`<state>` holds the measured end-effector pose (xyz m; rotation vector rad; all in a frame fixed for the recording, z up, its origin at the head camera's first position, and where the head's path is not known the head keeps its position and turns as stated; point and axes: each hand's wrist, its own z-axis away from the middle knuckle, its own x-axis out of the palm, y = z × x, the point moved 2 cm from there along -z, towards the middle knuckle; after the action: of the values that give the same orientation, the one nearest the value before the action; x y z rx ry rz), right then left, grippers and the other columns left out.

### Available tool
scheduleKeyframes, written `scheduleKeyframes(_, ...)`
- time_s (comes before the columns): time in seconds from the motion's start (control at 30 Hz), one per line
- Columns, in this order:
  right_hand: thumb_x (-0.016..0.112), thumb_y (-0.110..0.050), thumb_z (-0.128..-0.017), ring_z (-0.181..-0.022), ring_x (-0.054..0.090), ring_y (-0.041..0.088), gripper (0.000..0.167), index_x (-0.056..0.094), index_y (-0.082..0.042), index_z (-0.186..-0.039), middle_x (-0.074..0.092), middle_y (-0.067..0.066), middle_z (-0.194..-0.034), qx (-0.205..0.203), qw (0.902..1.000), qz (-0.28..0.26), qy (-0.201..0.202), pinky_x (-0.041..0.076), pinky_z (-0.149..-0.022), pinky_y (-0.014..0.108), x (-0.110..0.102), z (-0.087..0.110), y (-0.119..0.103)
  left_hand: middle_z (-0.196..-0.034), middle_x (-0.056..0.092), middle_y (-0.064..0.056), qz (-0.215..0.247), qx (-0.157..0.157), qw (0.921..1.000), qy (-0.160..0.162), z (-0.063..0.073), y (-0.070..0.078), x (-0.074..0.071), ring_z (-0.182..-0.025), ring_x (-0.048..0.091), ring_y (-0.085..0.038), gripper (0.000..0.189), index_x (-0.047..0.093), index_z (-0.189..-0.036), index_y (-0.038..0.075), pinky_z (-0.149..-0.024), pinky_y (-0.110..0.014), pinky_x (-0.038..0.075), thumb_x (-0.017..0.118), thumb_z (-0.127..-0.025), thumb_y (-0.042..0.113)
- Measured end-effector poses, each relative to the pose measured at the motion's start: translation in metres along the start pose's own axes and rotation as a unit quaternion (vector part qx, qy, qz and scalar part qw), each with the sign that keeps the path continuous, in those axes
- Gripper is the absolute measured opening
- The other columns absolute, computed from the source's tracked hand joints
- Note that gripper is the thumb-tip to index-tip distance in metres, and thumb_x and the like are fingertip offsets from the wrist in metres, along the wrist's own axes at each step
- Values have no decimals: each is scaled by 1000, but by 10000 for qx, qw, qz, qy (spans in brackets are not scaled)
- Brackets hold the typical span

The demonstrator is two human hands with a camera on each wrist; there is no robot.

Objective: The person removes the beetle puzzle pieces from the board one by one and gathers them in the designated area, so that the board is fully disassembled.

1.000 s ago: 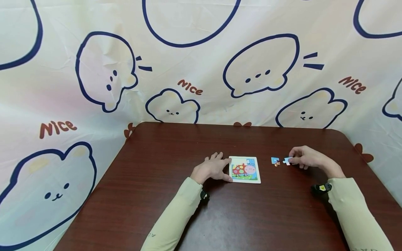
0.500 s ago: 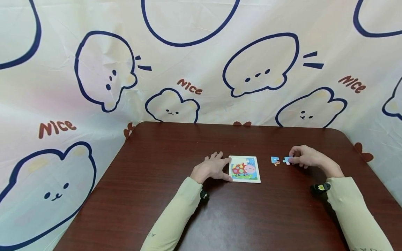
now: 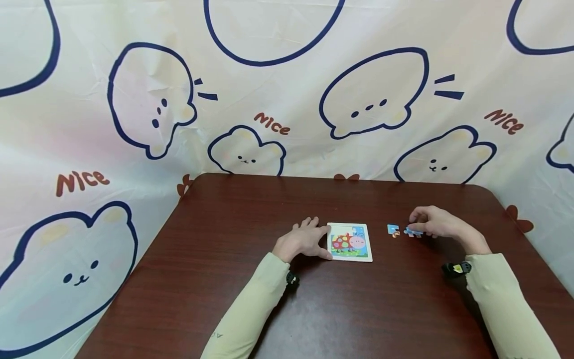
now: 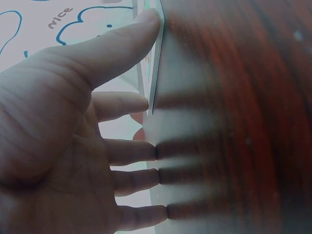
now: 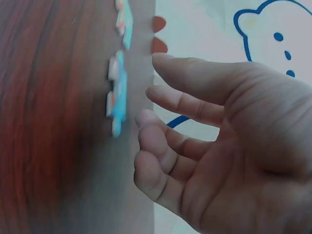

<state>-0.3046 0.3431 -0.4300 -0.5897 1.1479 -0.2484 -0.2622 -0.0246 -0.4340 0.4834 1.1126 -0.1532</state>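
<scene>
My left hand [image 3: 302,241] lies at the left edge of a white-framed jigsaw puzzle [image 3: 369,245] with a red-spotted ladybug picture. In the left wrist view its fingers are straight, with the thumb [image 4: 129,41] and index finger at the puzzle's edge. Two blue jigsaw pieces lie right of the frame: one [image 3: 392,229] nearer to it, the other [image 3: 413,233] close by my right hand [image 3: 435,222]. That hand hovers over this second piece, fingers loosely bent. The right wrist view shows a gap between its fingertips [image 5: 148,170] and the nearer piece [image 5: 119,92].
Everything lies on a dark brown wooden table [image 3: 215,219]. A pale cloth curtain [image 3: 305,89] printed with bears hangs behind and beside it. Black wrist cameras [image 3: 458,269] sit at both sleeves. The puzzle's upper left part shows bare white.
My right fingers have come off the right-hand jigsaw piece and shifted slightly up and left, so more of it shows. The left hand and the puzzle have stayed put.
</scene>
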Motion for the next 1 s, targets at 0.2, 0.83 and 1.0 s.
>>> scheduleKeyframes(0.2, 67, -32, -93, -69, 55, 20, 31, 61, -7, -110, 61, 8, -87, -233, 9996, 46, 142, 50, -58, 33, 3, 1, -15, -166, 14, -11, -34, 21, 10000, -3, 0, 1, 0, -154, 9, -32, 84, 29, -155, 27, -121, -56, 16, 68, -86, 55)
scheduleKeyframes(0.83, 67, -31, -93, -63, 56, 21, 25, 63, -13, -109, 60, 8, -81, -511, 9984, -163, -177, 48, -54, 34, 34, -25, -56, -166, 15, -11, 32, -52, 10000, 6, 2, 1, 0, -154, 9, -32, 85, 30, -155, 27, -121, -56, 16, 70, -85, 54)
scheduleKeyframes(1.0, 67, -27, -93, -64, 55, 20, 24, 62, -11, -110, 59, 6, -83, -609, 9976, -103, -300, 50, -59, 32, 41, -35, -64, -166, 14, -11, 54, -26, 10000, 9, 0, 0, -1, -154, 9, -32, 86, 30, -155, 27, -121, -56, 16, 70, -85, 55)
